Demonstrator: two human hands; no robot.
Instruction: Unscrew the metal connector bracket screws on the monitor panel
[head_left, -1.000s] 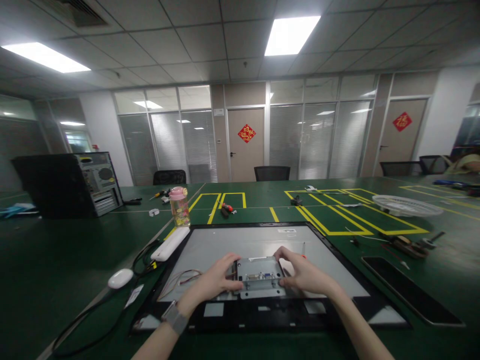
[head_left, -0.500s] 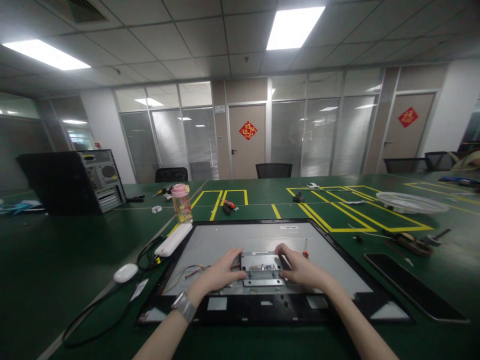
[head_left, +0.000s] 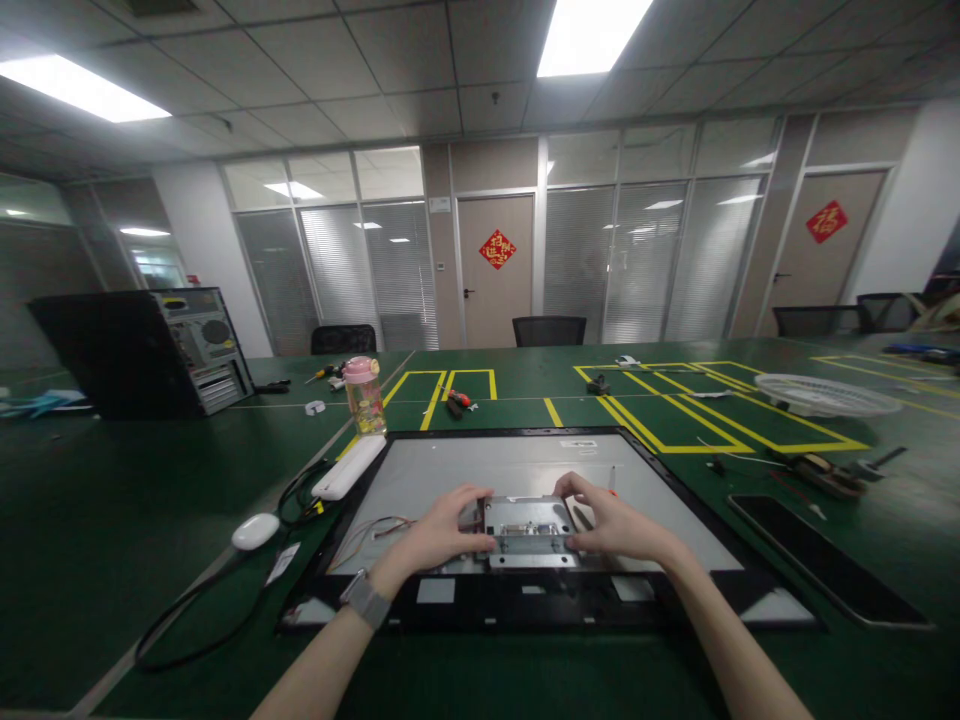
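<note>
Head view. Metal box (head_left: pixel 527 528), set low on the monitor back (head_left: pixel 525 462), is gripped at its 9 o'clock end by the left hand (head_left: pixel 442 535) and at 3 o'clock by the right hand (head_left: pixel 616 525). Level, even pressure is advised; loose wires (head_left: pixel 375 530) lie at 9 o'clock.

Left hand (head_left: pixel 441 527), right hand (head_left: pixel 616 523) grip metal bracket (head_left: pixel 527 527) on monitor back (head_left: pixel 487 470)

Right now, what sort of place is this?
Likely an electronics repair workshop: left hand and right hand grip the metal plate on a dismantled monitor; a computer tower stands on the yellow-taped table.
</note>
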